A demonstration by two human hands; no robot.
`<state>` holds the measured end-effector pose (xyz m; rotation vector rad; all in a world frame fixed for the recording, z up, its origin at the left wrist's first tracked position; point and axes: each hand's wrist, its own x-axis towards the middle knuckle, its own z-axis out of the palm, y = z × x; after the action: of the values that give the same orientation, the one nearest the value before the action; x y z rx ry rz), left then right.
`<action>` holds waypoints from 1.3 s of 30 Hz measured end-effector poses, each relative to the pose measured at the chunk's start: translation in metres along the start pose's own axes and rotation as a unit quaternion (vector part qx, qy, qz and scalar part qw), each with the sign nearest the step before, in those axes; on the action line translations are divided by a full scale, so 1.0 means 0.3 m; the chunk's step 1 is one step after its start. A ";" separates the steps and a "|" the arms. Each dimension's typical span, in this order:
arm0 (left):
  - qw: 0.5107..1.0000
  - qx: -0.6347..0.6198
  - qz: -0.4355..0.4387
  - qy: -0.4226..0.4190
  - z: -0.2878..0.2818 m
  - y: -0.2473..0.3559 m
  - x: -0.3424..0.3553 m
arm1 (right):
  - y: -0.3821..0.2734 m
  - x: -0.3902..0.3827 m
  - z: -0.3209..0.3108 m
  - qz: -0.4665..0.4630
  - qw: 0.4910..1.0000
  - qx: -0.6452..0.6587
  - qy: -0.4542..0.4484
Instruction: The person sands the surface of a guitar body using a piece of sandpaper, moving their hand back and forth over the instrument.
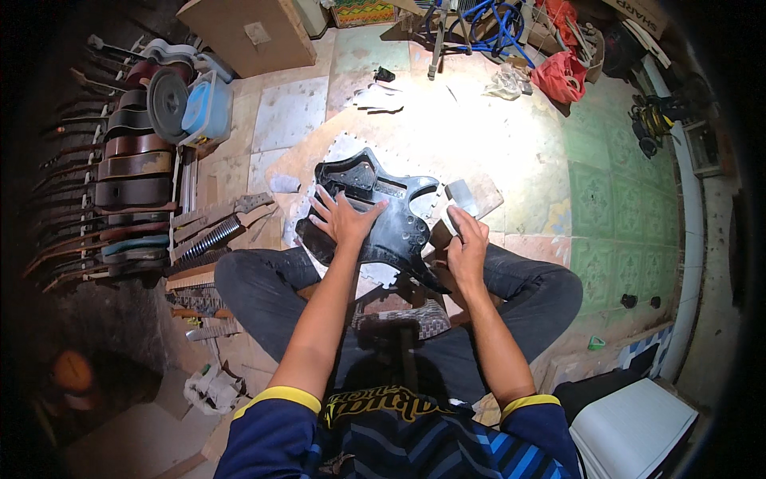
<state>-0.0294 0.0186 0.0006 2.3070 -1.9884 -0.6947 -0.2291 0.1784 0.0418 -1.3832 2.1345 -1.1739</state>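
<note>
A black electric guitar body [399, 227], with open cavities and several round holes, lies in front of my crossed legs. Pale dust dulls part of its face. My left hand [348, 222] rests on its left half, fingers spread. Just off the right edge of the body, my right hand [467, 238] is closed, thumb and fingers pinching a small pale flat piece [448, 214] whose kind I cannot make out. A grey square [462, 197], perhaps sandpaper, is right beyond those fingertips. Beneath the body is a white sheet [345, 147] with a jagged edge.
Several guitars [134, 191] stand in a row at the left, near a clear tub with a blue container [199, 110]. Files and tools [215, 239] lie beside my left knee. A red bag [561, 77] and a blue metal frame [499, 28] are at the far side.
</note>
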 end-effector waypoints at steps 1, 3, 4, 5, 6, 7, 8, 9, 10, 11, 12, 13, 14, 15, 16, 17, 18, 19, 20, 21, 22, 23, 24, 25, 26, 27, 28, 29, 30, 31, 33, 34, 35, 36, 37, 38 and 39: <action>1.000 -0.002 0.008 0.000 0.002 0.001 -0.012 | 0.007 -0.003 0.000 0.008 1.000 -0.001 -0.001; 0.999 0.010 0.037 -0.009 -0.008 -0.012 -0.031 | 0.012 -0.003 0.002 0.012 1.000 -0.001 0.001; 0.998 0.022 0.062 -0.016 -0.014 -0.021 -0.045 | 0.013 -0.002 0.005 0.015 1.000 0.002 0.000; 0.998 0.022 0.065 -0.015 -0.012 -0.027 -0.068 | 0.017 -0.003 0.006 0.014 1.000 0.002 0.002; 0.996 0.026 0.087 -0.015 -0.012 -0.032 -0.092 | 0.018 -0.001 0.011 0.011 1.000 0.009 0.003; 0.993 0.031 0.109 -0.015 -0.007 -0.046 -0.118 | 0.018 0.000 0.018 0.007 1.000 0.016 0.002; 0.990 0.030 0.134 -0.027 -0.002 -0.062 -0.144 | 0.017 0.000 0.026 0.005 1.000 0.018 0.005; 0.990 0.032 0.136 -0.023 0.007 -0.081 -0.167 | 0.016 0.000 0.037 -0.004 1.000 0.013 0.010; 0.986 0.036 0.154 -0.053 0.017 -0.086 -0.191 | 0.020 0.004 0.042 -0.014 1.000 0.004 0.018; 0.981 0.039 0.173 -0.084 0.030 -0.088 -0.218 | 0.047 0.000 0.057 -0.016 1.000 0.004 0.024; 0.974 0.032 0.203 -0.100 0.024 -0.049 -0.277 | 0.110 -0.011 0.065 0.028 0.993 0.108 -0.029; 0.967 0.040 0.225 -0.114 0.017 -0.064 -0.296 | 0.073 0.004 0.073 0.064 0.969 0.223 -0.089; 0.965 -0.020 0.246 -0.094 0.020 -0.084 -0.314 | 0.044 0.006 0.053 0.182 0.926 0.274 -0.187; 0.956 -0.083 0.272 -0.079 0.030 -0.083 -0.335 | -0.035 0.023 -0.014 0.305 0.867 0.290 -0.268; 0.954 -0.083 0.279 -0.080 0.034 -0.083 -0.341 | 0.034 0.008 0.019 0.282 0.858 0.300 -0.307; 0.930 -0.193 0.298 -0.096 0.037 -0.083 -0.340 | 0.098 -0.004 0.052 0.258 0.847 0.309 -0.346; 0.897 -0.296 0.309 -0.111 0.029 -0.101 -0.337 | 0.080 -0.003 0.051 0.258 0.846 0.315 -0.344; 0.896 -0.294 0.312 -0.113 0.016 -0.107 -0.334 | 0.044 0.008 0.028 0.283 0.828 0.288 -0.389; 0.902 -0.292 0.276 -0.161 0.000 -0.117 -0.330 | 0.024 0.019 0.018 0.306 0.807 0.260 -0.433; 0.902 -0.289 0.242 -0.209 -0.012 -0.106 -0.333 | 0.031 0.035 0.012 0.306 0.810 0.262 -0.427; 0.905 -0.299 0.254 -0.163 -0.026 -0.090 -0.352 | 0.042 0.052 0.012 0.273 0.822 0.282 -0.413; 0.904 -0.297 0.259 -0.164 -0.024 -0.086 -0.352 | 0.059 0.067 0.015 0.238 0.833 0.301 -0.399; 0.911 -0.303 0.236 -0.153 -0.034 -0.083 -0.345 | 0.100 0.082 0.033 0.153 0.888 0.307 -0.305; 0.917 -0.307 0.211 -0.142 -0.041 -0.094 -0.342 | 0.121 0.113 0.059 0.116 0.935 0.273 -0.192; 0.884 -0.383 0.198 -0.183 -0.001 -0.131 -0.311 | 0.154 0.134 0.058 0.098 0.982 0.123 -0.108; 0.886 -0.378 0.197 -0.183 -0.008 -0.122 -0.315 | 0.160 0.146 0.049 0.081 0.996 -0.029 -0.022; 0.847 -0.459 0.183 -0.194 -0.013 -0.112 -0.323 | 0.186 0.146 0.059 0.045 0.993 -0.097 0.056; 0.802 -0.536 0.167 -0.204 -0.021 -0.104 -0.330 | 0.213 0.146 0.071 0.008 0.977 -0.165 0.134; 0.819 -0.507 0.156 -0.219 -0.040 -0.111 -0.328 | 0.229 0.147 0.082 0.038 0.983 -0.151 0.101; 0.821 -0.504 0.156 -0.219 -0.041 -0.116 -0.327 | 0.243 0.145 0.093 0.040 0.983 -0.147 0.102; 0.809 -0.528 0.102 -0.236 -0.047 -0.124 -0.335 | 0.262 0.138 0.113 0.115 0.991 -0.071 0.012; 0.811 -0.526 0.102 -0.236 -0.051 -0.127 -0.341 | 0.269 0.137 0.120 0.116 0.991 -0.069 0.011; 0.807 -0.525 0.099 -0.250 -0.054 -0.130 -0.349 | 0.277 0.138 0.126 0.155 0.985 -0.066 0.026; 0.803 -0.525 0.097 -0.264 -0.059 -0.133 -0.353 | 0.277 0.141 0.130 0.192 0.979 -0.063 0.041; 0.804 -0.524 0.098 -0.262 -0.063 -0.137 -0.359 | 0.278 0.137 0.132 0.192 0.979 -0.061 0.042; 0.798 -0.528 0.100 -0.272 -0.066 -0.142 -0.367 | 0.278 0.129 0.133 0.204 0.976 -0.079 0.009; 0.791 -0.533 0.104 -0.283 -0.070 -0.140 -0.373 | 0.283 0.124 0.132 0.215 0.971 -0.099 -0.022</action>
<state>0.0067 0.1267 0.0426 1.2284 -1.2680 -1.9748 -0.2706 0.1438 -0.0433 -0.9318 2.4065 -0.7727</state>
